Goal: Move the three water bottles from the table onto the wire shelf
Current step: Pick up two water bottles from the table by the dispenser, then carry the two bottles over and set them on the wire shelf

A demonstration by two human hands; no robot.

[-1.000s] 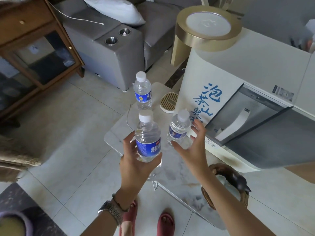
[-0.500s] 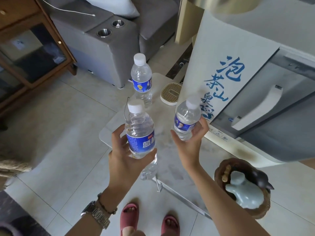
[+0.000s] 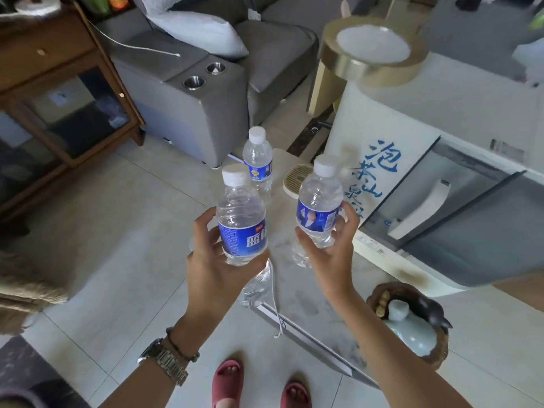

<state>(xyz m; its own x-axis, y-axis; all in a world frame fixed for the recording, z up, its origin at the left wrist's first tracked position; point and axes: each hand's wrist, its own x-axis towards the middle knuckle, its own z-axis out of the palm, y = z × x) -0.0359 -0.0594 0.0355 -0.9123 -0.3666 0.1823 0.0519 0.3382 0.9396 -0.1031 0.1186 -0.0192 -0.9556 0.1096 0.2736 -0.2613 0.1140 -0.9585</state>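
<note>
Tiled living-room floor, grey sofa (image 3: pixel 206 83) far left, a white water dispenser (image 3: pixel 441 136) filling the right. Low marble table (image 3: pixel 306 295) sits centre, just beside the dispenser. No wire shelf shows anywhere in view.

Change over the last second: the right hand (image 3: pixel 329 254), which was open and reaching for the right bottle (image 3: pixel 319 201) on the table, has closed round it and lifted it clear. The bottle now hangs upright above the tabletop, fingers wrapped about its lower half. Left hand (image 3: pixel 215 269) grips the left bottle (image 3: pixel 241 219) as before, raised a little higher, upright, thumb at the label's left edge.

Far bottle (image 3: pixel 257 160) stands alone on the table's far end, untouched, near a small round drain tray (image 3: pixel 294 181).

Reading: two of three bottles are in hand and off the table; none placed yet. Both hands are full, so the third likely needs a second trip. Next the person probably turns to find the shelf.
</note>
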